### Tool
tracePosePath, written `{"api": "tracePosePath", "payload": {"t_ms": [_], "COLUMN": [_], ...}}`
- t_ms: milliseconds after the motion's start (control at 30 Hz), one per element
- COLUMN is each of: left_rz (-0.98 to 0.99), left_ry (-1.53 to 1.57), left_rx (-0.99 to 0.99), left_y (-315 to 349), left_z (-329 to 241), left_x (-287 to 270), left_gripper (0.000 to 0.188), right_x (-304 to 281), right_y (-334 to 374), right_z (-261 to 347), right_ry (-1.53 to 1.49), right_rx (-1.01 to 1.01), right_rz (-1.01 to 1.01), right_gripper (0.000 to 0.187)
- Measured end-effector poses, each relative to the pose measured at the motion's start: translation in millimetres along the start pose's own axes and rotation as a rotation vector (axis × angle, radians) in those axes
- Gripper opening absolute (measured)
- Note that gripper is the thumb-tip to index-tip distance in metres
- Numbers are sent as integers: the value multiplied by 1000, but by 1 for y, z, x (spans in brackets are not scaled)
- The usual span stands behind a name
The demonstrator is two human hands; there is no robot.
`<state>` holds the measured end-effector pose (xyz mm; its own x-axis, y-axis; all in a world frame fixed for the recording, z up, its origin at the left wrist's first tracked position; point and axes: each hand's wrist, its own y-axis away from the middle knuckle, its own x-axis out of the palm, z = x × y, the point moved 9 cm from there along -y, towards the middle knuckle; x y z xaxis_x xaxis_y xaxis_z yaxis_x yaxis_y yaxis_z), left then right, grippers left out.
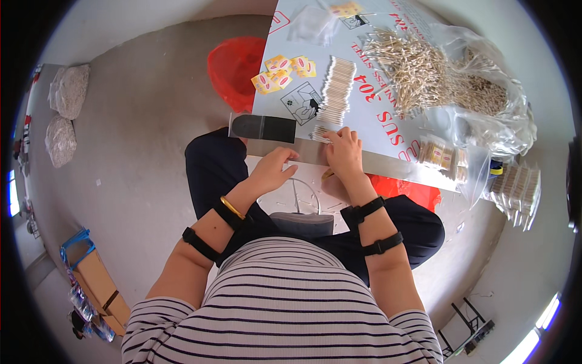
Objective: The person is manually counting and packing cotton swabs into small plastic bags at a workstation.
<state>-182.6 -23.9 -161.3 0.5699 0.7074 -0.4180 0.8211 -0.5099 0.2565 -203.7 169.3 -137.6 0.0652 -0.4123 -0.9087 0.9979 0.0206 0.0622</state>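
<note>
My right hand (344,151) rests on the near edge of the metal table (376,136), its fingers pinching a small bunch of cotton swabs (319,133). My left hand (274,170) hangs just below the table edge with its fingers curled toward a clear plastic sleeve (265,128) that has a dark patch inside; whether it touches the sleeve is unclear. A neat row of white cotton swabs (337,89) lies farther up the table. A loose heap of wooden-stick swabs (407,67) spreads beyond it.
Small yellow and red packets (282,71) lie at the table's left. A clear bag of swabs (485,97) and packed bundles (442,156) sit at the right. A red basin (233,67) stands on the floor. Cardboard boxes (97,279) and filled bags (66,91) are at the left.
</note>
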Motion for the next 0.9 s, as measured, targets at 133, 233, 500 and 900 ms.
{"api": "tracePosePath", "payload": {"t_ms": [133,233,500,900], "left_rz": [-23,-6,-107,8], "left_ry": [14,8,-396,-542], "left_rx": [15,-10,69,-69], "left_y": [0,-5,-29,-46], "left_z": [5,10,5,15], "left_x": [-1,-1,-16,-4], "left_gripper": [32,28,33,41], "right_x": [0,-1,-2,-4], "right_y": [-2,-8,-12,-26], "right_z": [2,-1,0,-5], "right_ry": [-2,11,24,20], "right_rx": [0,18,-2,9], "right_rz": [16,0,-8,-32], "right_gripper": [28,27,26,28]}}
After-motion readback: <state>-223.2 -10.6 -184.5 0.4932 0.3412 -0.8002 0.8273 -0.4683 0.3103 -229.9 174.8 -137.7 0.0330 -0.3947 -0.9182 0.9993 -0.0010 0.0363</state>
